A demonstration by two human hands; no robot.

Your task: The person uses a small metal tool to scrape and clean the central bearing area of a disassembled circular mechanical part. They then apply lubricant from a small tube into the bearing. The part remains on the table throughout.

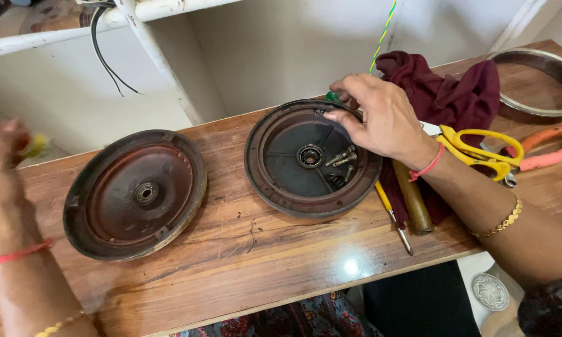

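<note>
Two round, rusty metal covers lie open side up on a wooden table (pixel 262 249). The left cover (pixel 135 192) has a bearing at its middle. The right cover (pixel 311 158) holds several loose screws (pixel 340 157). My right hand (pixel 381 115) rests on the far rim of the right cover, fingers pinched near a small green part; what it grips is hidden. My left hand (pixel 3 146) is raised at the left edge, blurred, closed around something red and yellow.
A maroon cloth (pixel 449 93) lies behind my right hand. Yellow-handled scissors (pixel 481 150), orange pliers handles (pixel 549 150), a wooden-handled tool (pixel 413 203) and a yellow screwdriver (pixel 393 215) lie at the right. A metal ring (pixel 543 84) sits at the far right corner.
</note>
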